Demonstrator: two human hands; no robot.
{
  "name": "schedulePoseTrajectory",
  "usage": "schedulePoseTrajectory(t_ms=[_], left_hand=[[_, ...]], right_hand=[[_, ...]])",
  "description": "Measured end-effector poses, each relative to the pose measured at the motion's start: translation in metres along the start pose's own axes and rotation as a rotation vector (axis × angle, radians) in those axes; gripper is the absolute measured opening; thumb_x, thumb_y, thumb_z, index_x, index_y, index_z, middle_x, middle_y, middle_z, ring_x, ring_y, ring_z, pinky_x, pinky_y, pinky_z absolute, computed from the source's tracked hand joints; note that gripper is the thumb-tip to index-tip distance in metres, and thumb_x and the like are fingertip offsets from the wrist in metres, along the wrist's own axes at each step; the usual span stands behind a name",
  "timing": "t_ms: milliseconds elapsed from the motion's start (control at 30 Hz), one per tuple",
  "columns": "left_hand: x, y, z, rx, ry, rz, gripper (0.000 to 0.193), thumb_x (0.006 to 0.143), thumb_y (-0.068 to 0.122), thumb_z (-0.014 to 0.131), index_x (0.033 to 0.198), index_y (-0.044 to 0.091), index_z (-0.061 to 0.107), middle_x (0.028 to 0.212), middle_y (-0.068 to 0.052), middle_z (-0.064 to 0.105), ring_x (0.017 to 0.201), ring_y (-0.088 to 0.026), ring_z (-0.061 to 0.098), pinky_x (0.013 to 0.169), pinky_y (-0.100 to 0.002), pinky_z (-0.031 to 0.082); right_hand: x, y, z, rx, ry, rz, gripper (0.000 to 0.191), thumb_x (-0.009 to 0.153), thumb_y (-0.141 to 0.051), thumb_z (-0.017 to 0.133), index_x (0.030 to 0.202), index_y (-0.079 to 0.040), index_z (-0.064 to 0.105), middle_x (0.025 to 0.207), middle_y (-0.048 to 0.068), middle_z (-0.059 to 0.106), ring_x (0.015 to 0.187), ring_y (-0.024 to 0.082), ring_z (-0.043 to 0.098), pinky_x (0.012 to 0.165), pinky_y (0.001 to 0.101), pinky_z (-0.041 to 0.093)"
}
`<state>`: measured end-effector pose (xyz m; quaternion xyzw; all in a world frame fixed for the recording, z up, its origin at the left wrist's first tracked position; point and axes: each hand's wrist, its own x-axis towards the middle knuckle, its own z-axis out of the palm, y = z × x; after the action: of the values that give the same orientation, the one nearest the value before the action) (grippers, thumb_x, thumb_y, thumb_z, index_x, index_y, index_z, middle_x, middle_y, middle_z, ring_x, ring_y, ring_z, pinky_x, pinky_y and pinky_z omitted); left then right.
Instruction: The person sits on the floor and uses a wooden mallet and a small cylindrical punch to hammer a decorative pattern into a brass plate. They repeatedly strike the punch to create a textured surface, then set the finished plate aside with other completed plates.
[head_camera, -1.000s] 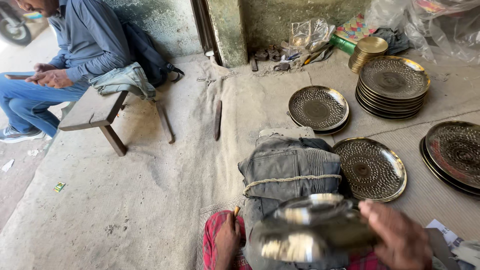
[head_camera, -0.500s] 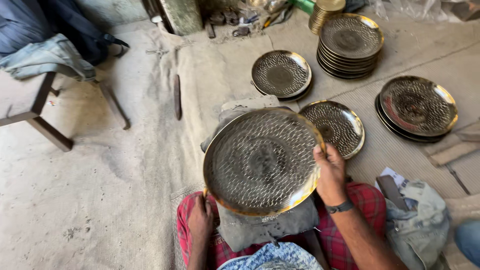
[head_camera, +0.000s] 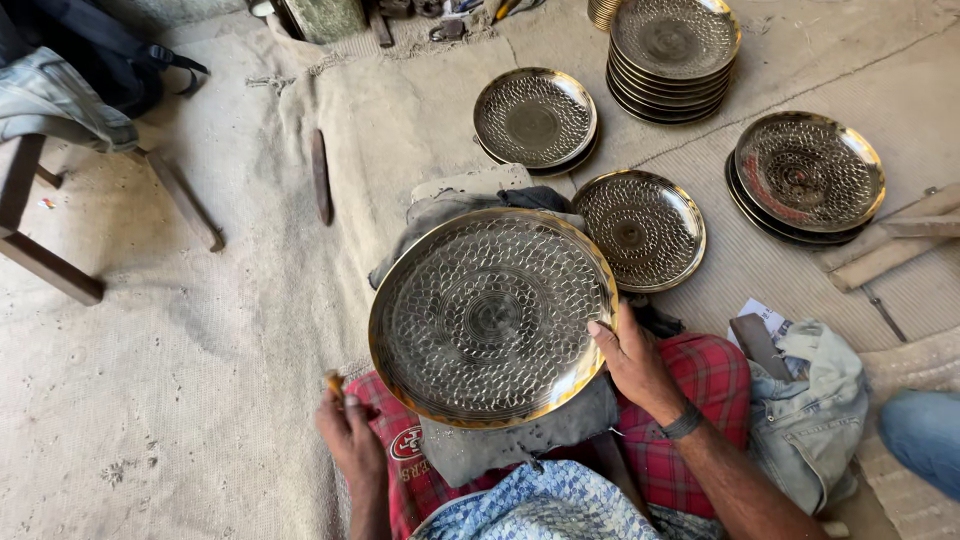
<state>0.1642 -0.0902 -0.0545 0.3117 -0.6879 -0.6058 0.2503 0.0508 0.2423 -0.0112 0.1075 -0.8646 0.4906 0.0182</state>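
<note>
Hammered brass fills the view: a plate (head_camera: 492, 315) with a dimpled face and gilt rim rests tilted on a grey pad (head_camera: 520, 440) over the seated person's red checked lap (head_camera: 700, 385), its face turned up towards the head camera, as if for a look at the pattern. The right hand (head_camera: 632, 362) steadies it at the four o'clock edge, fingers loosely curled with the thumb laid on the rim, so the plate leans on the pad rather than hanging from the grip. The left hand (head_camera: 350, 437), at the plate's seven o'clock and clear of it, is closed round a small tool (head_camera: 334, 383) with a yellowish tip; what kind of tool cannot be told.

Finished plates lie sorted on the burlap floor (head_camera: 200, 400): a single one (head_camera: 642, 228) just beside the held plate at two o'clock, a low pile (head_camera: 535, 120) at twelve, a tall stack (head_camera: 674, 50) beyond it and a short stack (head_camera: 808, 172) at three, all within arm's reach.

A white printed paper (head_camera: 765, 315) pokes out at four o'clock beside a heap of pale denim (head_camera: 815, 410). A wooden bench leg (head_camera: 185, 205) slants at ten o'clock.
</note>
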Motion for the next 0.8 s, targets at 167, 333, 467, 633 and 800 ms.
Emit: schedulePoseTrajectory(t_ms=[167, 333, 467, 633, 800], left_hand=[[-0.007, 0.038, -0.011, -0.285, -0.059, 0.384, 0.035, 0.106, 0.001, 0.057, 0.140, 0.000, 0.047, 0.137, -0.015, 0.057, 0.122, -0.021, 0.065, 0.104, -0.035, 0.058], [-0.014, 0.078, 0.016, -0.189, -0.320, 0.050, 0.037, 0.095, 0.007, 0.066, 0.130, 0.007, 0.054, 0.106, -0.011, 0.077, 0.096, -0.021, 0.077, 0.087, -0.034, 0.068], [0.008, 0.089, 0.061, -0.086, -0.500, 0.266, 0.045, 0.095, 0.009, 0.075, 0.135, 0.007, 0.055, 0.108, -0.013, 0.079, 0.097, -0.018, 0.076, 0.084, -0.030, 0.061], [0.028, 0.093, 0.102, -0.014, -0.586, 0.395, 0.050, 0.094, 0.010, 0.077, 0.138, 0.007, 0.053, 0.105, -0.010, 0.080, 0.092, -0.015, 0.074, 0.082, -0.029, 0.061], [0.033, 0.094, 0.111, -0.068, -0.651, 0.526, 0.049, 0.092, 0.006, 0.077, 0.136, 0.006, 0.056, 0.110, -0.010, 0.079, 0.101, -0.014, 0.076, 0.088, -0.029, 0.064]], right_hand=[[-0.012, 0.015, -0.006, 0.512, -0.059, 0.288, 0.039, 0.102, -0.028, 0.055, 0.137, -0.008, 0.053, 0.111, 0.004, 0.066, 0.087, 0.014, 0.064, 0.069, 0.0282, 0.057], [-0.059, 0.020, -0.002, -0.230, -0.085, 0.237, 0.039, 0.089, -0.015, 0.064, 0.127, -0.008, 0.061, 0.107, 0.016, 0.072, 0.092, 0.032, 0.070, 0.073, 0.0430, 0.059], [-0.111, 0.012, 0.023, -0.755, -0.534, 0.286, 0.043, 0.091, -0.041, 0.074, 0.125, -0.017, 0.062, 0.121, 0.018, 0.069, 0.104, 0.039, 0.070, 0.085, 0.0523, 0.059], [-0.103, 0.013, 0.026, 0.100, -0.197, 0.769, 0.063, 0.081, -0.018, 0.076, 0.137, -0.006, 0.051, 0.122, 0.023, 0.073, 0.094, 0.045, 0.074, 0.079, 0.0538, 0.062], [-0.099, 0.017, -0.010, 0.784, 0.057, 0.395, 0.093, 0.074, -0.005, 0.070, 0.158, -0.010, 0.032, 0.135, 0.019, 0.053, 0.113, 0.024, 0.059, 0.085, 0.0484, 0.061]])
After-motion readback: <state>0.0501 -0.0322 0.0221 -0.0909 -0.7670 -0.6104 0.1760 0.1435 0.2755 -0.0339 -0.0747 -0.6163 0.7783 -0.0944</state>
